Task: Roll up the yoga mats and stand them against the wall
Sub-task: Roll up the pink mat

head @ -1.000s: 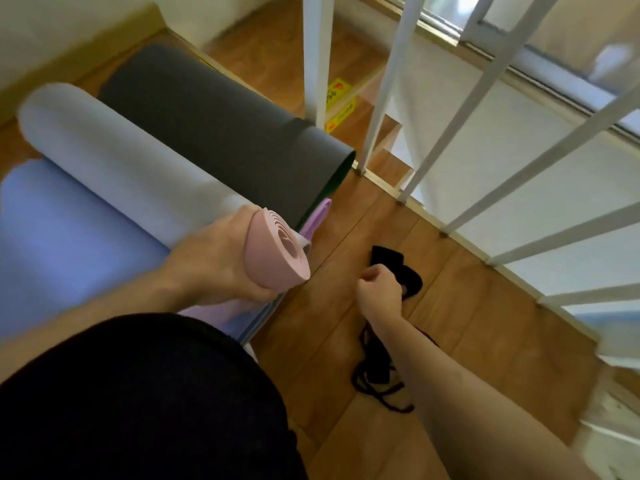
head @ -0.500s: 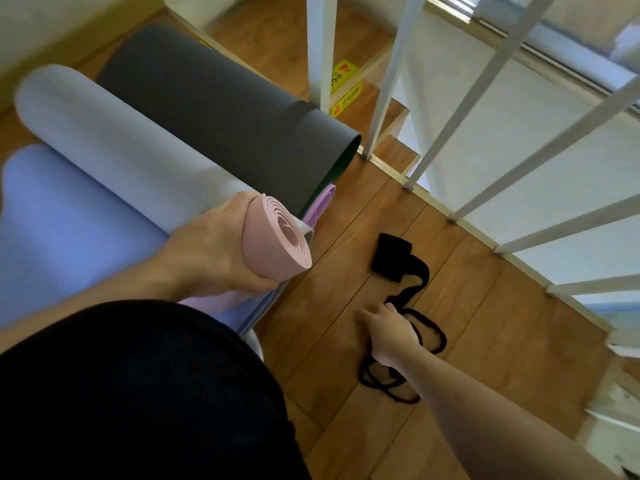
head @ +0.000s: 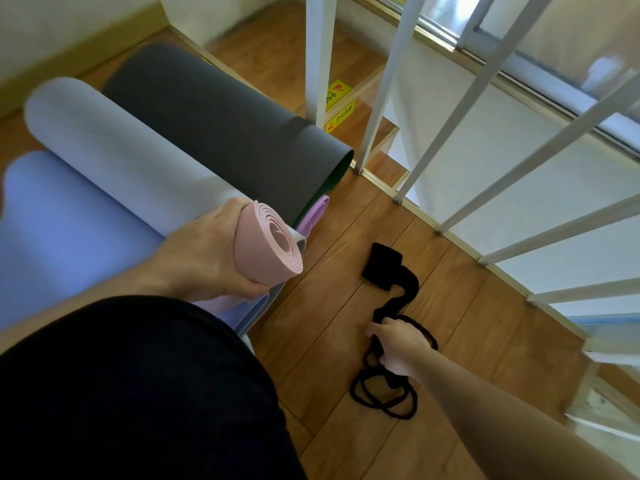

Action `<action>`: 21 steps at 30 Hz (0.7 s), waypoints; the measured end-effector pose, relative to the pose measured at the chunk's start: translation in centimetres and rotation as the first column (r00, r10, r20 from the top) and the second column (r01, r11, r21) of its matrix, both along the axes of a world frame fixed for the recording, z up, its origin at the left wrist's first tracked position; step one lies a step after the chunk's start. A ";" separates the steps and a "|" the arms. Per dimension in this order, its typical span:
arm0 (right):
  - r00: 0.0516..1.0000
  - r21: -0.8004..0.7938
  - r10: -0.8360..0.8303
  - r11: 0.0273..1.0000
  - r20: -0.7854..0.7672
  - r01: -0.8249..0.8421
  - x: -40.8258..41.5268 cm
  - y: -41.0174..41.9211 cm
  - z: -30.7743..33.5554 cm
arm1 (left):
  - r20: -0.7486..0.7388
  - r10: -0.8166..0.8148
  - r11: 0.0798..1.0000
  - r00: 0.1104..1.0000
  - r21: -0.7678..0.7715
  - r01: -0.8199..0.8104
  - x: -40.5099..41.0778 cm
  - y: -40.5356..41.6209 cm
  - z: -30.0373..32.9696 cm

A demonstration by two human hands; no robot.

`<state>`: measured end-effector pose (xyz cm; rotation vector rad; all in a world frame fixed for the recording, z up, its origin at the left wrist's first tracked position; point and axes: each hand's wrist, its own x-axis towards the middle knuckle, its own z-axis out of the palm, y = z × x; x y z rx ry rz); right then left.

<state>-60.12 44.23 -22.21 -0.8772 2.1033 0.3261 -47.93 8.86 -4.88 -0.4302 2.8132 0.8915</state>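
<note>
A rolled mat, grey outside and pink at its spiral end (head: 266, 244), lies across a flat blue-violet mat (head: 62, 230). My left hand (head: 204, 251) grips the pink end of that roll. Behind it lies a thicker dark grey roll (head: 214, 126), and a small purple mat edge (head: 315, 213) peeks out beneath it. On the wood floor to the right lies a black carrying strap (head: 389, 271) with looped cords. My right hand (head: 398, 344) pinches the strap's cords near their middle.
White railing bars (head: 384, 84) stand right behind the mats, with a stair drop and yellow warning stickers (head: 339, 105) beyond. A pale wall with a skirting board (head: 69, 46) runs along the far left. My dark-clothed knee (head: 131, 393) fills the lower left.
My right hand moved from the strap's folded pad down toward me to its looped cords and took hold of them. The strap has stretched out. My left hand kept its grip on the roll.
</note>
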 end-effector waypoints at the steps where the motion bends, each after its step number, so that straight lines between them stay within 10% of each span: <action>1: 0.999 -0.001 0.022 1.000 -0.032 -0.022 0.4 0.0 -0.3 | -0.006 -0.001 1.000 1.000 -0.001 0.001 0.1 -0.1 0.0; 8: 0.946 -0.136 -0.318 0.937 0.056 0.323 -1.5 -0.8 2.4 | -0.026 0.015 1.000 1.000 -0.004 -0.015 1.1 -0.7 1.4; 14: 0.457 -0.232 -0.687 0.400 0.564 0.887 -4.5 -3.3 10.3 | -0.066 0.073 0.997 0.995 -0.014 -0.075 2.5 -2.5 3.9; 18: 0.067 -0.035 -0.538 0.068 0.840 0.997 -4.2 -6.7 16.2 | -0.154 0.134 0.991 0.979 0.010 -0.134 5.3 -3.5 8.1; 21: 0.047 -0.018 -0.293 0.098 0.955 0.995 -3.1 -11.4 21.9 | -0.309 0.253 0.966 0.917 0.031 -0.256 9.1 -3.5 12.7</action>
